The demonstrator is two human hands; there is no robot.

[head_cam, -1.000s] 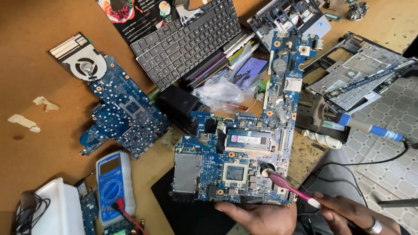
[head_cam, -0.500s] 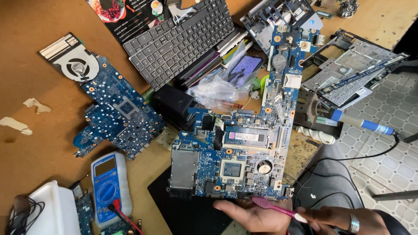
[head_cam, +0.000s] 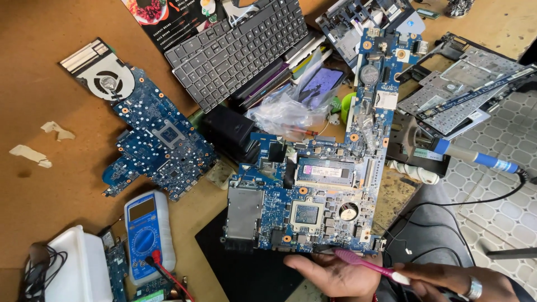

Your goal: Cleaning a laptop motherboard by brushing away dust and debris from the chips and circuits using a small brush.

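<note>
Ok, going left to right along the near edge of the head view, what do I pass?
White plastic container → blue multimeter → large blue motherboard → left hand, palm up under the board's edge → pink toothbrush → right hand with a ring, gripping the brush handle.

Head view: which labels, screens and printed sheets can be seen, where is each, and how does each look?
Multimeter: bottom left, blue case, grey rectangular screen.
Printed sheet: top edge, black with food pictures.
Memory module: on the large blue board, white rectangular label.
Phone: behind the plastic bag, dark screen.
</note>
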